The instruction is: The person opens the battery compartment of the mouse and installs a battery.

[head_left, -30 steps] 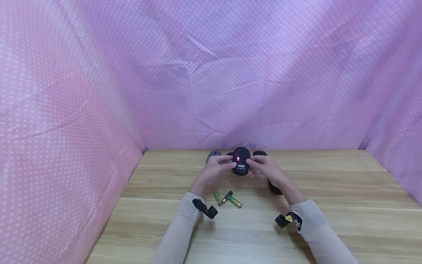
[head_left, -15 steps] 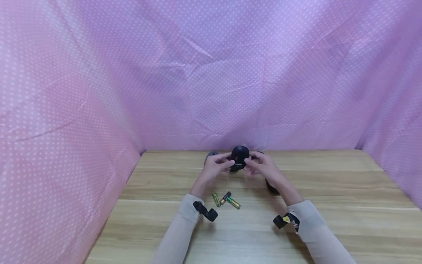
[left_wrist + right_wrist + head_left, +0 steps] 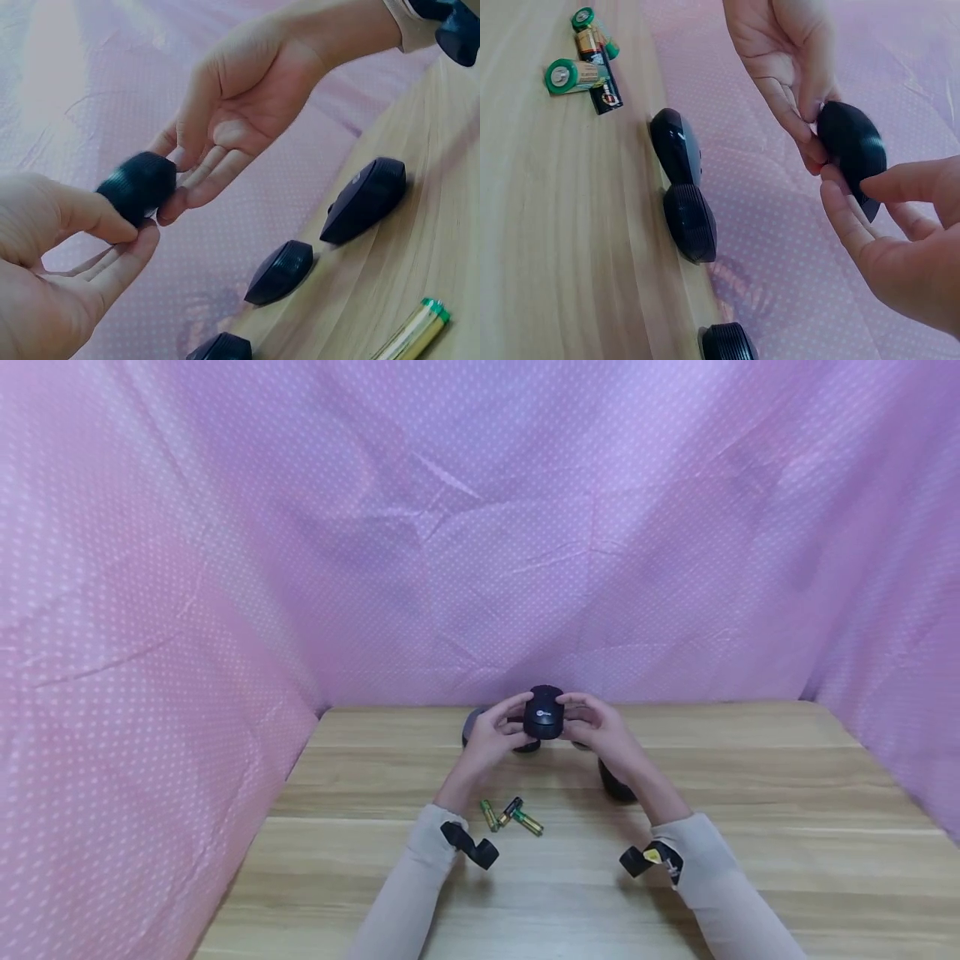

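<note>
Between both hands a black computer mouse (image 3: pixel 543 713) is held up over the far part of the table, its logo side facing the head camera. My left hand (image 3: pixel 487 740) pinches one side of it with thumb and fingers. On the opposite side, the thumb and fingers of my right hand (image 3: pixel 606 732) grip it too. The left wrist view shows the mouse (image 3: pixel 139 186) blurred between the fingertips of both hands. Seen from the right wrist, the mouse (image 3: pixel 851 154) stands tilted, with a small red glow by the left hand's fingers.
Other mice rest on the table: a greyish one (image 3: pixel 470 727) beside my left hand, a black one (image 3: pixel 528 747) behind the hands, and another black one (image 3: pixel 615 783) under my right forearm. Nearer lie several batteries (image 3: pixel 528 822). A pink dotted cloth (image 3: pixel 480 568) hangs behind.
The mouse has been turned over in both hands: its underside with the red light and label faced the head camera, and its logo side does now. Both hands keep their grip.
</note>
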`<state>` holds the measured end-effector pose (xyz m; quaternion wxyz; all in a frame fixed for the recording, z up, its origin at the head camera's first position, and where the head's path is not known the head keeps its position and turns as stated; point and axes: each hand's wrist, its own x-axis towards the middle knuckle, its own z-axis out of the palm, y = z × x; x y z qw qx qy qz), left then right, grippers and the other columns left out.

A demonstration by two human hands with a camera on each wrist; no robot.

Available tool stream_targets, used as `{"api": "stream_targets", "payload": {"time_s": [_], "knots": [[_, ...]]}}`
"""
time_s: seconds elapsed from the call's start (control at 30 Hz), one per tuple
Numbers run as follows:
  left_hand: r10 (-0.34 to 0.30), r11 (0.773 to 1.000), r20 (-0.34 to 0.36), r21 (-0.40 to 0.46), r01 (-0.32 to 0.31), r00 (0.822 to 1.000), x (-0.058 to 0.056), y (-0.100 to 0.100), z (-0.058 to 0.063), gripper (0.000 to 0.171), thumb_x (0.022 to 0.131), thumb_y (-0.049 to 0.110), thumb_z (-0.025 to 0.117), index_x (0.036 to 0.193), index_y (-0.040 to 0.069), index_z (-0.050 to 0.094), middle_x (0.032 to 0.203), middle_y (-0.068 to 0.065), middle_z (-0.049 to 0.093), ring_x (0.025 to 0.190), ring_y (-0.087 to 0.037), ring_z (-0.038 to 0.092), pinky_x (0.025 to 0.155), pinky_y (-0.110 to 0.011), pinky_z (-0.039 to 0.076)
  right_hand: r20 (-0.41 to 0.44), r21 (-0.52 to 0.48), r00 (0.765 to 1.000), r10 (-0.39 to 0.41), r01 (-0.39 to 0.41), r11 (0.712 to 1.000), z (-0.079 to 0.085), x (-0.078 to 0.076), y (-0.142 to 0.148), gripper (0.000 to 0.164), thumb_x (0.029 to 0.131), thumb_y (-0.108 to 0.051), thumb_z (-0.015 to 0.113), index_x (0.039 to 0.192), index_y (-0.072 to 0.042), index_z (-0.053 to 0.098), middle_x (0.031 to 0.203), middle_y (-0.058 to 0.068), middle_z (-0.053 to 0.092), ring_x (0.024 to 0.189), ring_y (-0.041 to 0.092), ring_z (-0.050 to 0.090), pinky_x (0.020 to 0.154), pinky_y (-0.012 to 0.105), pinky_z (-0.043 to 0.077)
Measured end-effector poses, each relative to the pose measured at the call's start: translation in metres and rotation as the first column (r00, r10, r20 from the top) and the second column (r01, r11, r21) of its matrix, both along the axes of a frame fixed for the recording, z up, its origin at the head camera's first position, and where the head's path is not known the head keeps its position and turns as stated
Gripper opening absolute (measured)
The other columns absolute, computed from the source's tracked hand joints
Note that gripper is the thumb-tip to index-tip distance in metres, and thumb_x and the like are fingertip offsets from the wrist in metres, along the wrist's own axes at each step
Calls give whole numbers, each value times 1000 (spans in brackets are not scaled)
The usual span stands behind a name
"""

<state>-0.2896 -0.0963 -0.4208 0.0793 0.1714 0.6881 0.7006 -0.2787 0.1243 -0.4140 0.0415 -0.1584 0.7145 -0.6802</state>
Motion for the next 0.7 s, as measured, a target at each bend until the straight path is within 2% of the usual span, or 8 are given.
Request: {"api": "stream_targets", "payload": {"time_s": [0.2, 0.33, 0.43, 0.6, 0.7], "knots": [[-29, 1000, 1, 4, 29, 1000, 7, 8, 0, 72, 88, -14, 66, 152, 14, 47, 150, -20, 47, 124, -36, 62, 86, -22, 57, -1, 23, 1000, 22, -22, 999, 3, 5, 11, 52, 100, -2, 59, 149, 2, 45, 147, 33, 48, 112, 8, 66, 92, 23, 58], [-10, 1000, -27, -14, 9, 1000, 14, 19, 1, 73, 87, -9, 72, 151, 16, 48, 151, -19, 48, 123, -33, 64, 86, -23, 57, 2, 78, 999, 33, -33, 996, 9, 13, 19, 62, 97, -6, 66, 154, -3, 42, 155, 29, 42, 127, 32, 61, 92, 19, 56], [13, 1000, -37, -9, -13, 999, 20, 30, 3, 74, 87, -6, 74, 152, 17, 47, 149, -19, 49, 123, -32, 64, 86, -23, 58, -3, 101, 999, 52, -51, 994, 12, 16, 27, 68, 94, -4, 70, 155, -4, 40, 159, 27, 38, 132, 46, 54, 92, 17, 55], [70, 998, -42, 12, -70, 997, 30, 55, 1, 78, 85, -5, 76, 154, 17, 45, 145, -20, 50, 122, -36, 63, 93, -35, 60, -38, 135, 996, 78, -72, 988, 12, 20, 43, 74, 91, 2, 71, 156, -1, 36, 159, 30, 34, 128, 48, 55, 90, 18, 56], [114, 993, -39, -29, -115, 993, 36, 71, 0, 80, 84, -1, 80, 154, 18, 45, 148, -20, 52, 122, -36, 65, 95, -39, 60, -57, 159, 995, 81, -71, 985, 11, 24, 55, 76, 89, 6, 71, 156, 1, 35, 158, 32, 34, 122, 42, 61, 88, 20, 58]]}}
